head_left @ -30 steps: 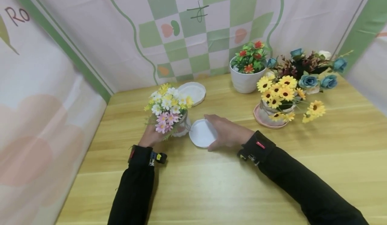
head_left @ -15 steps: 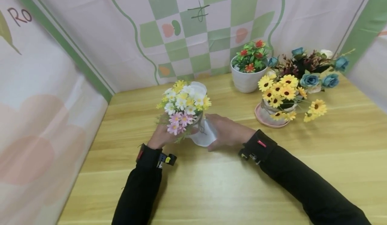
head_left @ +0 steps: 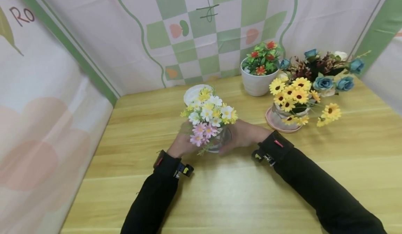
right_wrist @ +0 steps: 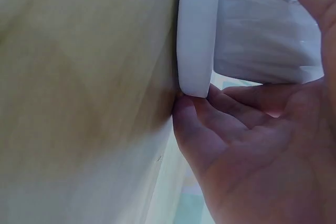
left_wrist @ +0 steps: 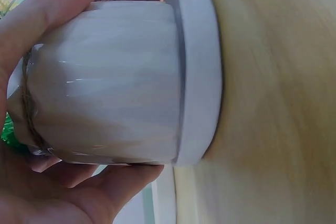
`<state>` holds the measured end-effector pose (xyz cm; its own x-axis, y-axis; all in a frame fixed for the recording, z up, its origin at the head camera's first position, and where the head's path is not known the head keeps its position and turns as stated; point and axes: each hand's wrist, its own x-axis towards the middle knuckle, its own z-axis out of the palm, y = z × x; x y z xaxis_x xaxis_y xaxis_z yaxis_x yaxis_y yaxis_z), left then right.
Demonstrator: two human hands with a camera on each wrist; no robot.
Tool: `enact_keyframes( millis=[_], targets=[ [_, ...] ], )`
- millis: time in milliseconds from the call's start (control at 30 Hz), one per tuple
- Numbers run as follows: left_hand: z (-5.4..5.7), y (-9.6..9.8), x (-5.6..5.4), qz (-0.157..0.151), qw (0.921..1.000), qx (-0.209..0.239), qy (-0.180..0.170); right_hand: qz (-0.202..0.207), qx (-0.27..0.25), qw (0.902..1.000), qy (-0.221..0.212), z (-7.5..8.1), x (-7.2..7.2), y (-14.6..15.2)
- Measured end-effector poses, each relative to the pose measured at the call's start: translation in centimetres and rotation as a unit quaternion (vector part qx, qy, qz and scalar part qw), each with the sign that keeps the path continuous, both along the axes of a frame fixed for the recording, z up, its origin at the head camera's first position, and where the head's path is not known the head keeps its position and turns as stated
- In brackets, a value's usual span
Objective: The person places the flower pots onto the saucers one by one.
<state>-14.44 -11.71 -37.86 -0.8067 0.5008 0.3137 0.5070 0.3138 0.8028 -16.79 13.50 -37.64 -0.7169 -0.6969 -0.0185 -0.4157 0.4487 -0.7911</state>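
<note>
My left hand (head_left: 182, 143) grips a light flower pot (left_wrist: 115, 82) wrapped in clear film with twine round its top. White, yellow and pink artificial daisies (head_left: 207, 115) rise from it and hide much of it in the head view. The pot's base is right at the inside of a white saucer (left_wrist: 202, 72), and it stands upright over it. My right hand (head_left: 245, 134) holds that saucer from the right, with fingertips (right_wrist: 186, 108) bent against its rim down by the wooden table (left_wrist: 273, 103).
Behind the daisies lies another white saucer (head_left: 191, 94). At the back right stand a white pot with red flowers (head_left: 255, 83), yellow daisies (head_left: 295, 92) in a pot on a pink saucer (head_left: 282, 129), and blue roses (head_left: 323, 83). A patterned cloth (head_left: 176, 3) hangs behind the table.
My left hand has carried the potted daisies rightward, from beside the white saucer to over it. My right hand has stayed at the saucer, nearly still.
</note>
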Motion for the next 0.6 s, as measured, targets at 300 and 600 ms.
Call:
enact_keyframes(
  millis=[300,600],
  targets=[
    [-0.47,0.38,-0.40,-0.013,0.9996,-0.011,0.024,0.005,-0.011,0.9997,0.019,0.01,-0.05,0.02],
    [-0.60,0.66,-0.61,-0.019,0.9956,-0.053,0.075,0.006,-0.027,0.9995,0.014,0.07,0.08,-0.20]
  ],
)
